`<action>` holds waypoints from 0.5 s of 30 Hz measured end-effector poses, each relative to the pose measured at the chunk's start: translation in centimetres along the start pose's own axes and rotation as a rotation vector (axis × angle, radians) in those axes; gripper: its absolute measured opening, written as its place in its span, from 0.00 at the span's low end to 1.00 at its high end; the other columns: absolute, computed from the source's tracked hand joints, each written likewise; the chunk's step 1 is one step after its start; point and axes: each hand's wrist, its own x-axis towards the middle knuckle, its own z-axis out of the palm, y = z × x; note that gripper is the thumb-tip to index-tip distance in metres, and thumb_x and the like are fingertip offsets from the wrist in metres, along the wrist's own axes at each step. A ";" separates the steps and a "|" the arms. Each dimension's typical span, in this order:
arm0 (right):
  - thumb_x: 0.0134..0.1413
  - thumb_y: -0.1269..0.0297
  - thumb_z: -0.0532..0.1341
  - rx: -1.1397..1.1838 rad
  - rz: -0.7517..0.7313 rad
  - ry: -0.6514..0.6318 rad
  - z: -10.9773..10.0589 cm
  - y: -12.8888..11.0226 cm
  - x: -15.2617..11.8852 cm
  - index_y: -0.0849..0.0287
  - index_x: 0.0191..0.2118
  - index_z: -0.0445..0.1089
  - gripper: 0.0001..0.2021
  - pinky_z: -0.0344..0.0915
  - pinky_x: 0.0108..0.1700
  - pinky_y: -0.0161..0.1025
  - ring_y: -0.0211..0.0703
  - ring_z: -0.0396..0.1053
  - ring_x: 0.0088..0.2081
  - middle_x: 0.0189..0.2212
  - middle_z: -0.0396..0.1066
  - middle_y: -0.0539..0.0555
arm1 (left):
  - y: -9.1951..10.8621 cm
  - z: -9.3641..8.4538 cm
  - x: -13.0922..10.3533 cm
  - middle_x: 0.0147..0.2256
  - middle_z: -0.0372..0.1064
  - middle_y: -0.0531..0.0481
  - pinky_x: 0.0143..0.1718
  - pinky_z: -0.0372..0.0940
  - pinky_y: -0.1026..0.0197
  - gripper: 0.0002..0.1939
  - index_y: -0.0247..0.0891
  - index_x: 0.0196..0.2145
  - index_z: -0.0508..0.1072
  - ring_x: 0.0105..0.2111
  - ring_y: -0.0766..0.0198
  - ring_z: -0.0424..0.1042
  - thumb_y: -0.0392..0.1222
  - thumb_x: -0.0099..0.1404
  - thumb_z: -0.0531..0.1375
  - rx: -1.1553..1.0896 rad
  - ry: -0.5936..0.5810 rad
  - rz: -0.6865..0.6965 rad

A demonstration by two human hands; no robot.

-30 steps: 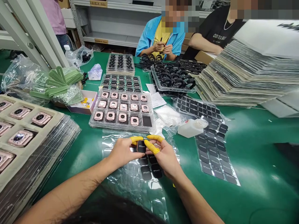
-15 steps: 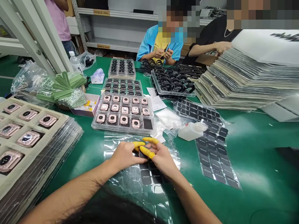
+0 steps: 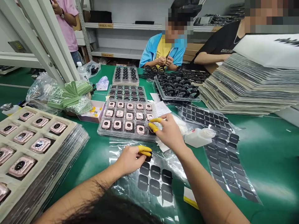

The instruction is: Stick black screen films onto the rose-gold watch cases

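My left hand (image 3: 133,158), with yellow finger cots, pinches a small dark piece over a clear sheet (image 3: 121,189) of square black stickers (image 3: 154,187). Yellow cots also cover fingers of my right hand (image 3: 167,129), which reaches over the right front corner of a clear tray (image 3: 116,134) of pink watch bodies (image 3: 129,125). Its thumb and finger are close together at the front right compartment; whether anything is between them is hidden.
At left stands a tall stack of trays (image 3: 67,149) with pink watches. A white bottle (image 3: 198,137), more sticker sheets (image 3: 225,165) and a tall paper-like stack (image 3: 247,87) are at right. Two people (image 3: 161,49) (image 3: 217,49) sit across the table; another person (image 3: 68,28) stands behind.
My hands have separated. My right hand has moved up and right to the tray corner, while my left hand stays over the sheet, uncovering more black stickers. The whole view has shifted slightly.
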 end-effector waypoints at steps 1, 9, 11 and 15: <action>0.70 0.51 0.74 -0.026 -0.032 -0.049 0.5 -0.6 0.2 0.49 0.48 0.90 0.10 0.78 0.55 0.56 0.61 0.79 0.51 0.51 0.77 0.61 | 0.1 -0.1 0.0 0.51 0.94 0.43 0.60 0.89 0.43 0.21 0.38 0.53 0.92 0.49 0.39 0.95 0.29 0.65 0.68 0.002 -0.002 -0.014; 0.56 0.52 0.81 0.223 0.085 -0.264 1.1 -3.8 1.1 0.50 0.39 0.79 0.15 0.72 0.41 0.47 0.51 0.76 0.34 0.30 0.77 0.49 | 0.8 -0.1 -0.1 0.50 0.93 0.34 0.64 0.87 0.40 0.28 0.32 0.61 0.88 0.52 0.37 0.94 0.44 0.65 0.77 0.009 -0.009 -0.130; 0.52 0.44 0.83 0.403 0.175 -0.245 0.3 -4.3 -0.2 0.50 0.38 0.78 0.21 0.69 0.35 0.45 0.49 0.74 0.29 0.24 0.74 0.46 | 0.6 -0.1 0.0 0.50 0.94 0.36 0.65 0.86 0.40 0.29 0.35 0.62 0.87 0.54 0.38 0.94 0.44 0.64 0.78 -0.005 -0.010 -0.134; 0.41 0.35 0.87 0.756 0.353 -0.179 -0.5 -4.6 -5.6 0.50 0.36 0.79 0.30 0.78 0.38 0.48 0.53 0.82 0.34 0.31 0.84 0.53 | 0.4 -0.1 0.2 0.49 0.94 0.41 0.63 0.87 0.41 0.33 0.39 0.61 0.86 0.51 0.42 0.94 0.43 0.59 0.83 -0.062 -0.015 -0.138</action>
